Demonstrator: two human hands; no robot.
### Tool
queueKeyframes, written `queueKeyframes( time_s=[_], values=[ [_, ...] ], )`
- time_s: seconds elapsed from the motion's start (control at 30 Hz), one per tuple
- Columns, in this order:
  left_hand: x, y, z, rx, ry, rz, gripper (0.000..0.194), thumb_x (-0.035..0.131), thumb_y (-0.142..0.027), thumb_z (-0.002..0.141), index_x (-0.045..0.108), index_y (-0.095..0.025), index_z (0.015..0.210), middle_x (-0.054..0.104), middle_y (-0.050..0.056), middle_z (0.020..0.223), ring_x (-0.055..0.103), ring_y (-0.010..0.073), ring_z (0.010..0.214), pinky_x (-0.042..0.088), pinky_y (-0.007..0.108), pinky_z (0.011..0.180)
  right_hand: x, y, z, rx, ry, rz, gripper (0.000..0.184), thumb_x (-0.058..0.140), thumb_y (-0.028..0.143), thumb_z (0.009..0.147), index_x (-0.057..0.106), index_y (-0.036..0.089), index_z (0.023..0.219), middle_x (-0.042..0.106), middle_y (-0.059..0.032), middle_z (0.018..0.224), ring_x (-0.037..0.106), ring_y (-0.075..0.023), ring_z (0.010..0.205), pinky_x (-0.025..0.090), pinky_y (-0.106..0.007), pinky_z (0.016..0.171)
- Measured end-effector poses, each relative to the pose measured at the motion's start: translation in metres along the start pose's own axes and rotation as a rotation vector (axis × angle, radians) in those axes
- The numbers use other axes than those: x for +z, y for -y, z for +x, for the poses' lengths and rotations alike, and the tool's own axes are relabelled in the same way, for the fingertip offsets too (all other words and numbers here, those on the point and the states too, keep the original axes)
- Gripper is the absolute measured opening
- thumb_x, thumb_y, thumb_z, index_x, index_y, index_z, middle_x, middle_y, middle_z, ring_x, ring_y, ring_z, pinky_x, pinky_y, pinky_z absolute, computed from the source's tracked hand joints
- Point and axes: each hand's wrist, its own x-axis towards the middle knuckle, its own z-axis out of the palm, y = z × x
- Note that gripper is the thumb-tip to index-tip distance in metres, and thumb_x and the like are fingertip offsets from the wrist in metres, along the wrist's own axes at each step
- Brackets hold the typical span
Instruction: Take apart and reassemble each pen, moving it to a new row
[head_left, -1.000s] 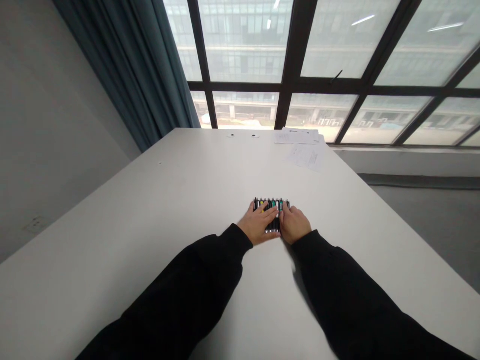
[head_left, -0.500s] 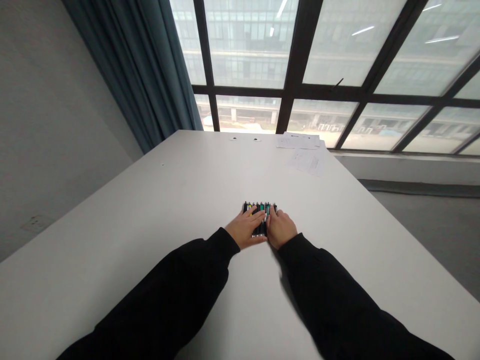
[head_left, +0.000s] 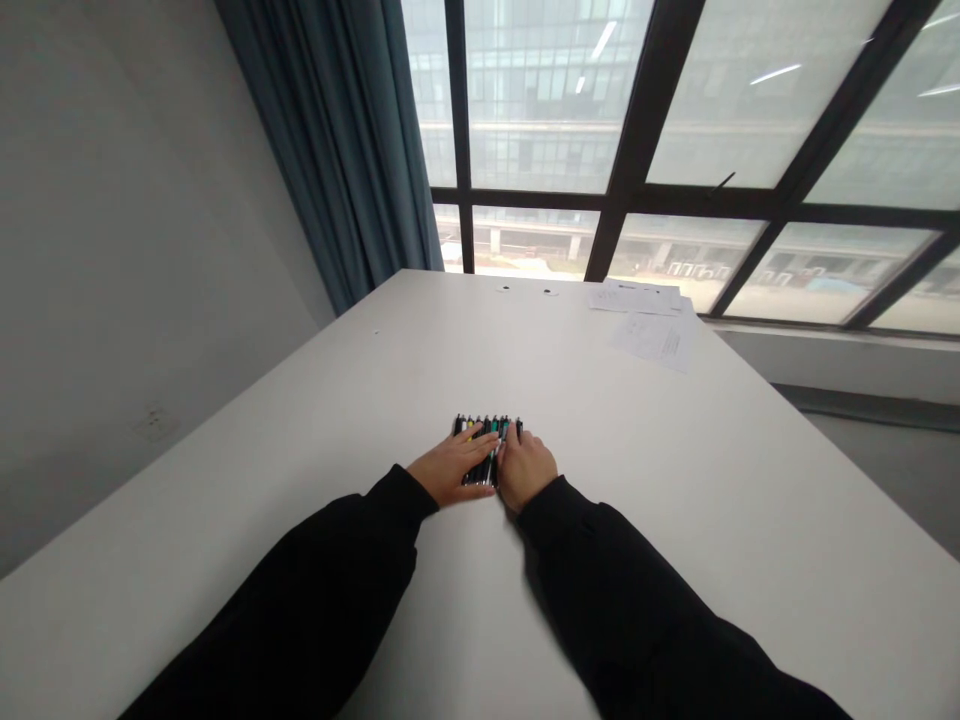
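Observation:
Several slim pens (head_left: 487, 470), mostly black with some yellow and green parts, lie side by side in a tight row on the white table (head_left: 637, 420). Over the row's left and middle part rests my left hand (head_left: 454, 468), fingers stretched out and spread, thumb along the near ends. My right hand (head_left: 527, 468) is curled against the row's right side. A dark pen end (head_left: 519, 426) pokes out past its fingers, which seem closed on that pen. Both palms and fingers cover part of the row.
White paper sheets (head_left: 652, 335) lie at the table's far right corner. Two small dark-marked spots (head_left: 551, 292) are near the far edge. Beyond stand a blue curtain (head_left: 352, 150) and a dark-framed window (head_left: 622, 190). A grey wall (head_left: 150, 250) runs along the left.
Both hands and the row of pens have shifted left relative to the table, keeping the same hold. The camera view has turned slightly left.

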Motion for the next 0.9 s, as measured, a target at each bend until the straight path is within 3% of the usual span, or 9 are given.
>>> queueKeyframes(
  time_s=[0.1, 0.27, 0.43, 0.63, 0.77, 0.9],
  values=[
    [-0.005, 0.002, -0.004, -0.012, 0.023, 0.006, 0.071, 0.063, -0.050, 0.084, 0.043, -0.017, 0.145, 0.042, 0.016, 0.151, 0.025, 0.0356, 0.145, 0.025, 0.055, 0.116, 0.001, 0.007, 0.002, 0.021, -0.011, 0.010, 0.047, 0.033, 0.026, 0.100, 0.042, 0.004, 0.140, 0.062, -0.0247, 0.116, 0.062, -0.0291, 0.101, 0.049, -0.039, 0.084],
    [-0.005, -0.003, -0.004, -0.084, 0.021, 0.076, 0.066, 0.054, -0.052, 0.089, 0.038, -0.026, 0.148, 0.038, 0.012, 0.154, 0.023, 0.0383, 0.145, 0.011, 0.069, 0.112, 0.001, 0.004, 0.003, 0.047, -0.046, 0.048, 0.050, 0.032, 0.033, 0.101, 0.041, 0.006, 0.142, 0.064, -0.0211, 0.116, 0.064, -0.0279, 0.099, 0.047, -0.037, 0.087],
    [0.000, -0.003, -0.005, -0.095, 0.028, 0.147, 0.056, 0.038, -0.038, 0.097, 0.029, -0.029, 0.152, 0.029, 0.008, 0.158, 0.018, 0.0339, 0.148, 0.009, 0.067, 0.113, 0.000, -0.004, 0.002, 0.066, -0.056, 0.141, 0.046, 0.040, 0.033, 0.098, 0.049, 0.009, 0.136, 0.066, -0.0177, 0.110, 0.064, -0.0276, 0.099, 0.045, -0.036, 0.089],
    [0.000, 0.003, -0.003, -0.049, 0.043, 0.181, 0.064, 0.039, -0.025, 0.095, 0.017, -0.028, 0.155, 0.020, 0.007, 0.161, 0.014, 0.0305, 0.149, 0.006, 0.063, 0.115, -0.003, -0.014, -0.005, 0.040, -0.073, 0.187, 0.051, 0.046, 0.031, 0.095, 0.045, 0.007, 0.140, 0.063, -0.0184, 0.112, 0.060, -0.0267, 0.102, 0.046, -0.034, 0.090],
    [-0.011, -0.011, -0.006, -0.001, -0.035, 0.186, 0.069, 0.043, -0.048, 0.094, 0.022, -0.023, 0.154, 0.019, 0.012, 0.161, 0.012, 0.0352, 0.149, 0.003, 0.062, 0.116, -0.003, -0.031, -0.031, -0.078, -0.164, 0.194, 0.052, 0.050, 0.037, 0.092, 0.051, 0.008, 0.136, 0.060, -0.0197, 0.114, 0.057, -0.0291, 0.103, 0.046, -0.041, 0.092],
    [-0.005, -0.051, -0.027, 0.199, -0.051, 0.134, 0.091, 0.053, -0.070, 0.079, 0.030, -0.021, 0.151, 0.029, 0.015, 0.158, 0.020, 0.0397, 0.146, 0.001, 0.063, 0.116, -0.006, -0.065, -0.090, -0.330, -0.178, 0.166, 0.059, 0.054, 0.045, 0.088, 0.052, 0.010, 0.136, 0.055, -0.0213, 0.128, 0.051, -0.0331, 0.117, 0.044, -0.048, 0.098]
  ],
)
